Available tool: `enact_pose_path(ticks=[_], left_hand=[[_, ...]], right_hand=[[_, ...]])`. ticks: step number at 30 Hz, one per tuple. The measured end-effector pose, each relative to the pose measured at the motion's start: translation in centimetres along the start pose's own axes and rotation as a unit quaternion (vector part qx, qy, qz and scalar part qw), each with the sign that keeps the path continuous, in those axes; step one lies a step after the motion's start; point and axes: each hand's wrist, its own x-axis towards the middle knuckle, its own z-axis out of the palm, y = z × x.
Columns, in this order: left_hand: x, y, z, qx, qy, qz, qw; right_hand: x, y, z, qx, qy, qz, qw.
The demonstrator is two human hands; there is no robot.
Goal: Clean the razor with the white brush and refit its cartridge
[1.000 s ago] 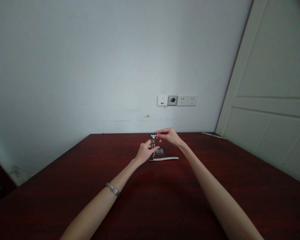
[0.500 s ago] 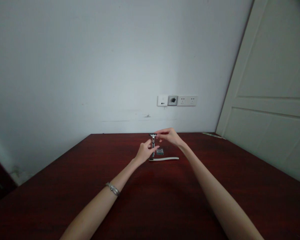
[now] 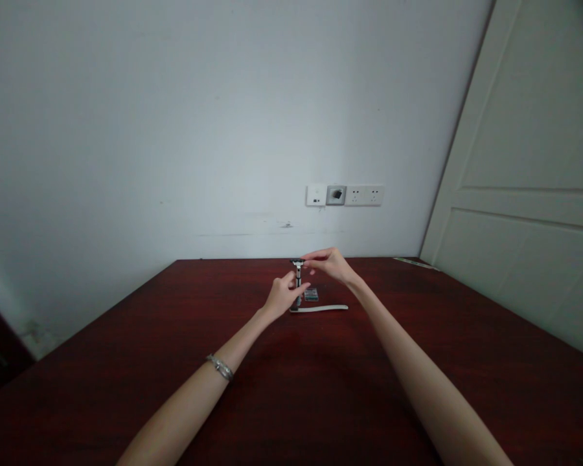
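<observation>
A razor (image 3: 298, 283) stands upright near the far edge of the table, its dark, wide head (image 3: 297, 261) at the top. My left hand (image 3: 280, 296) is closed round the razor's handle from the left, the thumb lying across it. From the right, my right hand (image 3: 331, 264) pinches the right end of the razor's head between thumb and fingers. Behind the handle, to its right, lies a small clear flat case (image 3: 311, 295). A long, pale, slim strip (image 3: 323, 309) rests on the table just below the hands; its exact kind is unclear.
The dark red table (image 3: 291, 401) reaches to a pale wall (image 3: 223, 129). Wall sockets (image 3: 364, 195) sit above its far edge. At the right is a white panelled door (image 3: 529, 194), and a thin strip (image 3: 415, 263) lies near the far right edge.
Almost nothing differs. Both hands keep their hold on the razor in the same place, and the view has shifted very slightly.
</observation>
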Motion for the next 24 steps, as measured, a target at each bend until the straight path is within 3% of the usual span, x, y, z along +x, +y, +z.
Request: enact_pose_path(ticks=[15, 24], left_hand=[[0.0, 0.3, 0.0, -0.001, -0.001, -0.011, 1.000], [0.0, -0.2, 0.3, 0.001, 0.023, -0.013, 1.000]], right_hand=[[-0.1, -0.3, 0.1, -0.008, 0.011, -0.009, 1.000], [-0.4, -1.2, 0.5, -0.013, 0.009, 0.023, 1.000]])
